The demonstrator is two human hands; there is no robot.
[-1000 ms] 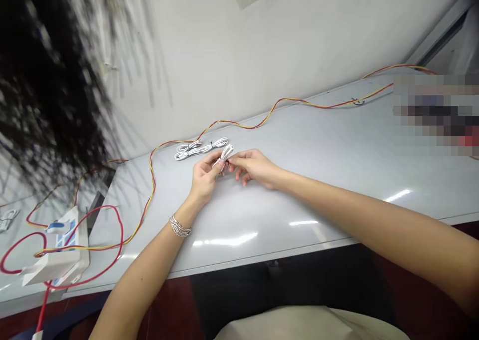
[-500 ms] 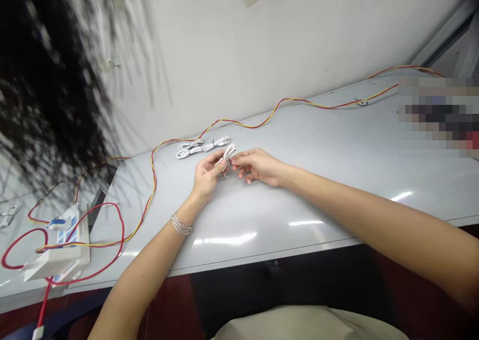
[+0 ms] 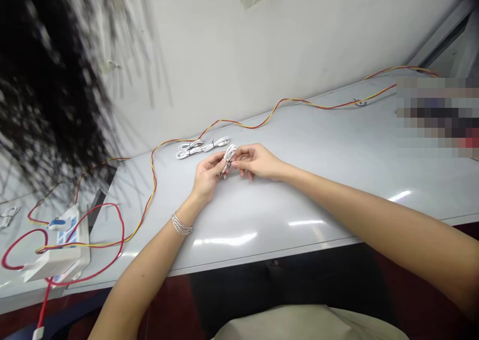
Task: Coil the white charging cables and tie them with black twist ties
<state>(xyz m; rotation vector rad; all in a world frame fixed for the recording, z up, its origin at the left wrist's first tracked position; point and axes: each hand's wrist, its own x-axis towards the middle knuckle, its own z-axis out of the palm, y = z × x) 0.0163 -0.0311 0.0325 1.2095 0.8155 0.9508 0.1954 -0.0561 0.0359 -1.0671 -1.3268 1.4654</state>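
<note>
A coiled white cable (image 3: 230, 153) is pinched between the thumb and fingers of my left hand (image 3: 206, 176), above the grey table (image 3: 299, 195). A dark tie goes around the coil's middle. My right hand (image 3: 259, 161) is at the coil's right side, its thumb and index finger closed on the dark tie (image 3: 229, 164). Behind my left hand, other tied white cable bundles (image 3: 189, 149) lie on the table near the wall.
A red and yellow twisted wire (image 3: 152, 172) runs along the wall edge and down the left. A white box with red cable loops (image 3: 69, 247) stands at the left. Dark strands blur the upper left. A pixelated patch covers the far right.
My right hand has turned a little and its knuckles have risen, with the fingertips still at the tie. My left hand and the coil have hardly moved.
</note>
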